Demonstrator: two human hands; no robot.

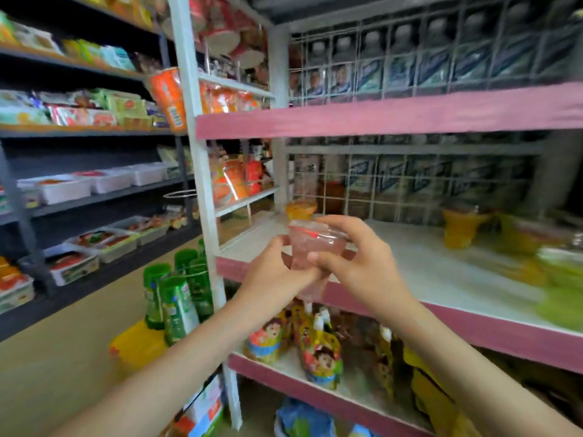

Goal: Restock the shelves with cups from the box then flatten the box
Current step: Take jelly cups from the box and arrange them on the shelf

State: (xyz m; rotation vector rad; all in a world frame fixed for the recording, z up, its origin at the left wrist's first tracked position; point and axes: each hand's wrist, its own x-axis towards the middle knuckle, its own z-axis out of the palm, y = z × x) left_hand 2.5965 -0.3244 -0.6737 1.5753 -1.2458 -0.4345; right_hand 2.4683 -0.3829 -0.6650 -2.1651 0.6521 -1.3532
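Note:
A clear plastic cup of pink jelly (315, 244) with a sealed lid is held in both hands in front of the pink-edged white shelf (441, 279). My left hand (277, 275) grips its lower part from the left. My right hand (356, 257) curls round its rim and side from the right. An orange cup (301, 209) stands at the shelf's back left. Yellow cups (459, 227) stand at the back right, with blurred green and yellow ones (558, 285) at the far right. The box is not in view.
A wire grid with bottles (410, 184) backs the shelf. Colourful pouches (318, 351) fill the shelf below. Green bottles (176, 298) hang on a white upright post (205, 200). Dark shelves with snack packs and trays (79, 184) run along the left.

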